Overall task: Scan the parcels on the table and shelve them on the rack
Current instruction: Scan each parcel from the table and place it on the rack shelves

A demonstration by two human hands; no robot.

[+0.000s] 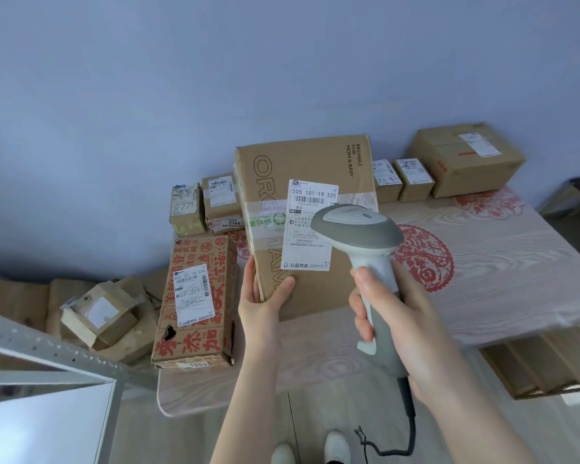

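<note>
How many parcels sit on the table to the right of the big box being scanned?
3: two small boxes side by side at the back, a larger carton beyond them. Others may hide behind the big box.

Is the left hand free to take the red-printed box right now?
Probably not yet: the left hand grips the near edge of the big carton while the right hand holds the scanner. The red-printed box lies just left, nothing between, so reachable once the carton is let go.

Blue wall [181, 78] behind; flattened cardboard [14, 296] low left; folded cardboard stack [543, 363] right.
</note>
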